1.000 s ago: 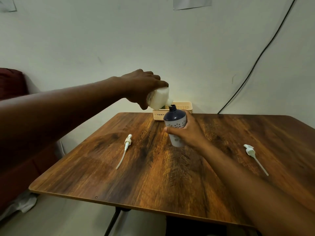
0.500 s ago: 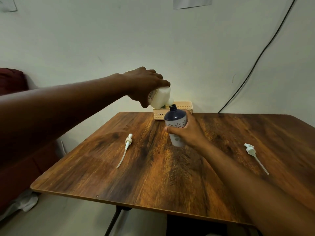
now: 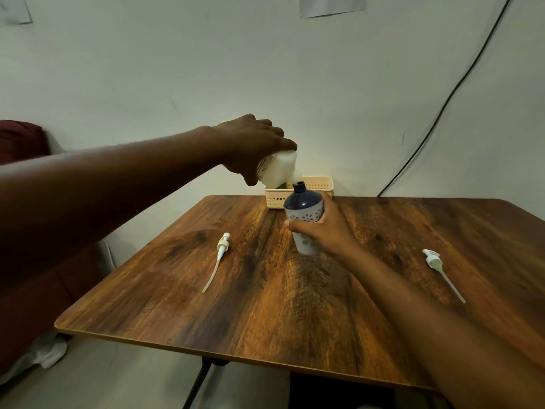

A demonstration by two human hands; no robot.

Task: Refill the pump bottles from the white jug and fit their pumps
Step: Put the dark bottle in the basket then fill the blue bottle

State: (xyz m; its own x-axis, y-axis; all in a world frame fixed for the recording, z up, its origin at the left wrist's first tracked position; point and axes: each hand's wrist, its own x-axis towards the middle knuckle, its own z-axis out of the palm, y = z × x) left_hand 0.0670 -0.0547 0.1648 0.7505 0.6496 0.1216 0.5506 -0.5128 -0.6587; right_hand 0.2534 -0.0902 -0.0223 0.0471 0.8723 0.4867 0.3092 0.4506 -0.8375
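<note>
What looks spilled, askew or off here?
Nothing stands out. The left hand tips the white jug over the open bottle held by the right hand; two pumps lie loose on the table.

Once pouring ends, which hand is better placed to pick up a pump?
Probably the left hand: setting down the jug frees it near the left pump, while the right hand steadies the bottle.

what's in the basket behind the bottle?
The cream basket sits at the table's far edge. The white jug and dark-topped bottle cover most of its inside. Only a green sliver shows below the jug; what it is cannot be told.
</note>
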